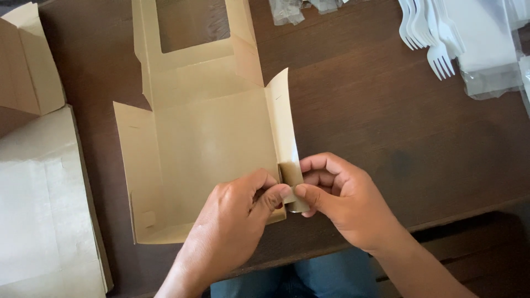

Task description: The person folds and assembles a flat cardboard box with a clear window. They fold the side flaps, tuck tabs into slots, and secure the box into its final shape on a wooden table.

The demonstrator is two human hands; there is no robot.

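Presently, notes at this frame:

Thing in hand: a flat kraft cardboard box blank (212, 149) is lying unfolded on the table, its window lid pointing away from the person and its near edge sitting close to the table's front edge.

Corner tab: a small tab (291, 176) at the near right corner of the blank is being pinched; it is standing up, curled, at the foot of the right side flap (282, 118).

Left hand (234, 221): it is reaching in from the lower left, fingers curled, thumb and forefinger closing on the tab from the left side.

Right hand (337, 198): it is coming in from the lower right, fingers folded, thumb pressing the same tab from the right; both hands are touching at the tab.

Key relation: the tab is lying directly between the 2 thumbs; neither hand is nearer. The side flap's long axis is running away from the hands toward the lid, tilted up off the table.

Left side flap (135, 165): it is lying flatter, untouched, well apart from both hands.

Surface: a dark brown wooden table (386, 110), bare to the right of the blank.

Room: more cardboard (38, 193) is stacked at the left; white plastic forks (433, 33) and clear wrappers (491, 77) are sitting at the far right, well apart from the hands.
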